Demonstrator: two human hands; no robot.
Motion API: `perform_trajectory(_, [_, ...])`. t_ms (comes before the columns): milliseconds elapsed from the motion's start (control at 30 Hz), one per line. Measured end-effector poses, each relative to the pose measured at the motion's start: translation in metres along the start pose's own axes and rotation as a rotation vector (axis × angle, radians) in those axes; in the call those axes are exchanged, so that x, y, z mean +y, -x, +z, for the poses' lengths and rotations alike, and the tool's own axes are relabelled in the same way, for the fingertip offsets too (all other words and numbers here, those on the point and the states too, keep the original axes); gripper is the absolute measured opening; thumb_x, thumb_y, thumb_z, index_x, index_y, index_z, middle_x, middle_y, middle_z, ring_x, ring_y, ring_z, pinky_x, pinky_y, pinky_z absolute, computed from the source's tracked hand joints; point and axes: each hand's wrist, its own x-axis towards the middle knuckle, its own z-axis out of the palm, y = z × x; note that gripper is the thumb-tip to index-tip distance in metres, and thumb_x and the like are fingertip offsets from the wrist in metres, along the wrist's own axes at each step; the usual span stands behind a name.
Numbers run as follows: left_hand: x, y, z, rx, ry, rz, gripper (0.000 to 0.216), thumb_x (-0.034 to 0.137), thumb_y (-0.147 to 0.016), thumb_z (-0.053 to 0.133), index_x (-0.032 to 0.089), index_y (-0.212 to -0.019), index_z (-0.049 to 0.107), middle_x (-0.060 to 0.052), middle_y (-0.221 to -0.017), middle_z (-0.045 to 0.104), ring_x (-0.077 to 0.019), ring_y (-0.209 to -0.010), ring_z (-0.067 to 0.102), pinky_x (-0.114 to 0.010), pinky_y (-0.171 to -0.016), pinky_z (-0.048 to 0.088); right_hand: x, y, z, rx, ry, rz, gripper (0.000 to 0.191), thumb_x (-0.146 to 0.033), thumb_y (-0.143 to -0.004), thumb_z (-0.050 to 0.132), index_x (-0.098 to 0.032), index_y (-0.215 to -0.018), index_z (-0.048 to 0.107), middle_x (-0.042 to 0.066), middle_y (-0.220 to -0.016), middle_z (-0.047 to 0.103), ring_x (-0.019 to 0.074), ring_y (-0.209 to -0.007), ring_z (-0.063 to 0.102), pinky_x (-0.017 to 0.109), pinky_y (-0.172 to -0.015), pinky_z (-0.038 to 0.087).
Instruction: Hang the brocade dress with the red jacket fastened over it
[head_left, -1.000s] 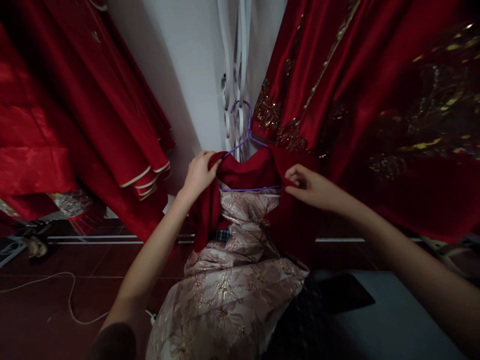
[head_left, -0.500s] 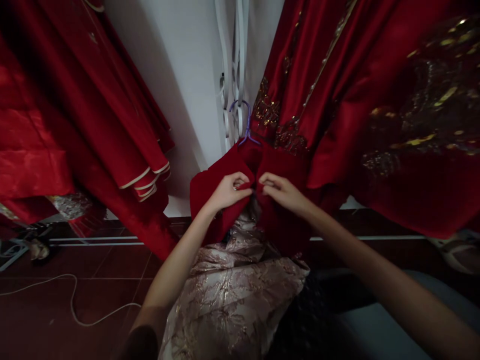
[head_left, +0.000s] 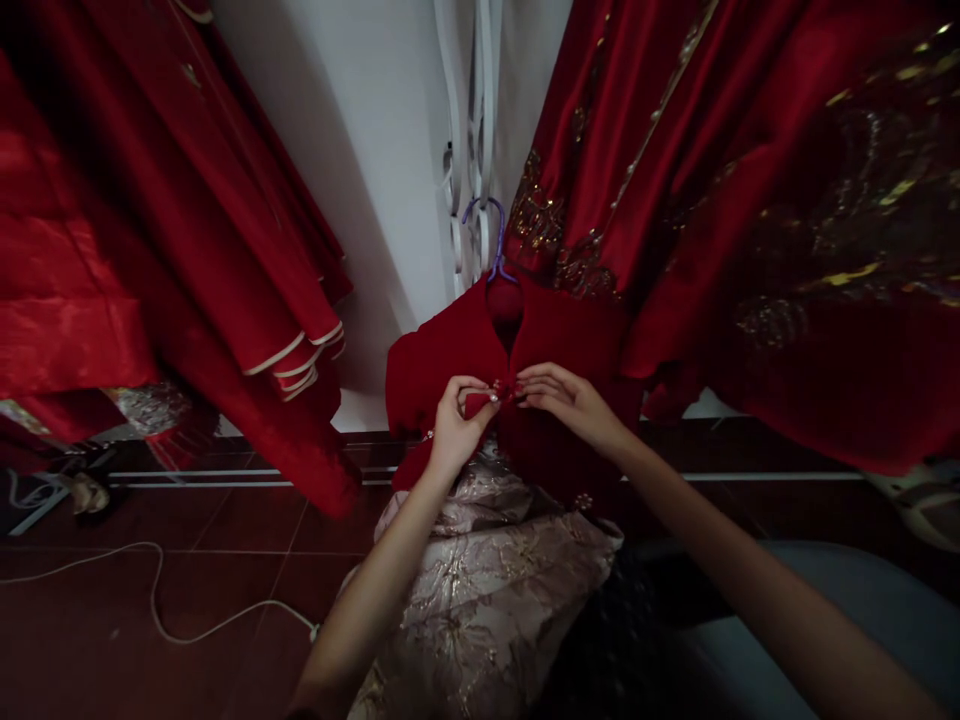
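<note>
A dark red jacket [head_left: 450,350] hangs on a purple wire hanger [head_left: 491,235] hooked on a white metal grille [head_left: 469,130]. Under the jacket a pale pink and gold brocade skirt [head_left: 480,590] spreads downward. My left hand [head_left: 459,425] pinches the jacket's left front edge at chest height. My right hand [head_left: 562,400] pinches the right front edge, its fingertips meeting the left hand's at a small fastening on the closure. The collar stands closed above my hands.
Red satin gowns [head_left: 150,250] hang at the left, and a red gown with gold embroidery [head_left: 750,200] at the right. A white wall [head_left: 360,150] lies behind. A white cable [head_left: 157,600] trails over the dark red tiled floor. Something grey [head_left: 825,620] sits at the lower right.
The jacket was open with my hands apart on its shoulders. I pulled both fronts together over the hanger, and my hands have since moved down the closure to a fastening.
</note>
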Motion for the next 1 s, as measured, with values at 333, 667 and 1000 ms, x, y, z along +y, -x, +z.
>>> perform_trajectory(333, [0.003,0.001,-0.002,-0.024,-0.303,0.048,0.007,0.022,-0.076,0.054,0.02,-0.083,0.057,-0.001,-0.078,0.063,-0.0127,-0.069,0.056,-0.024,-0.066,0.043,-0.006,0.003,0.011,0.084,0.199,-0.095,0.028,-0.038,-0.073,0.065,-0.02,-0.094,0.064,0.005,-0.093,0.066,0.0178,-0.088,0.062,0.032,-0.078,0.052])
perform_trajectory(667, [0.029,0.002,-0.005,-0.227,-0.692,0.308,0.009,0.023,-0.079,0.05,0.019,-0.086,0.052,-0.002,-0.084,0.059,-0.0125,-0.075,0.056,-0.023,-0.07,0.043,-0.009,0.009,0.015,0.216,0.301,-0.244,0.026,-0.036,-0.076,0.062,-0.021,-0.095,0.069,0.005,-0.096,0.066,0.0172,-0.088,0.063,0.03,-0.077,0.054])
perform_trajectory(1000, [0.03,-0.004,-0.004,-0.26,-0.723,0.304,0.008,0.024,-0.08,0.049,0.018,-0.084,0.053,-0.001,-0.079,0.06,-0.0107,-0.068,0.055,-0.021,-0.065,0.042,-0.008,0.013,0.015,0.252,0.447,-0.31,0.027,-0.032,-0.078,0.062,-0.026,-0.103,0.068,0.002,-0.099,0.065,0.0159,-0.09,0.061,0.029,-0.079,0.052])
